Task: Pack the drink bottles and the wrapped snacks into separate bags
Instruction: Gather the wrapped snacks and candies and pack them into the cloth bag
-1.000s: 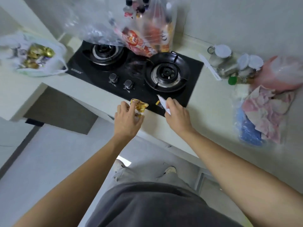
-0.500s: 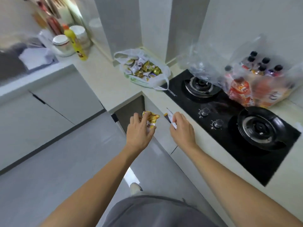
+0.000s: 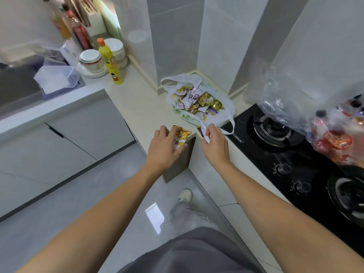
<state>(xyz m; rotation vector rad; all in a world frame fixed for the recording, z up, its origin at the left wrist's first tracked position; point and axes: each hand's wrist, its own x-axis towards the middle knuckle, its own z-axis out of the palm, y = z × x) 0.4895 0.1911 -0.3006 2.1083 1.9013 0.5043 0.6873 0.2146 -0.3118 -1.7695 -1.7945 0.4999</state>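
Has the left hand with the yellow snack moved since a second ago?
Yes. The left hand, gripping the yellow snack packet, was in front of the stove knobs; now it is beyond the stove's left end, near the white snack bag.

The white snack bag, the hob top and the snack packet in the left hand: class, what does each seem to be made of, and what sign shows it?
White snack bag: thin plastic film, crinkled, semi-translucent, with loop handles. Hob top: probably black glass, since it is flat, glossy and reflective. Snack packet gripped by the left hand: glossy printed plastic or foil wrap; which one cannot be told.
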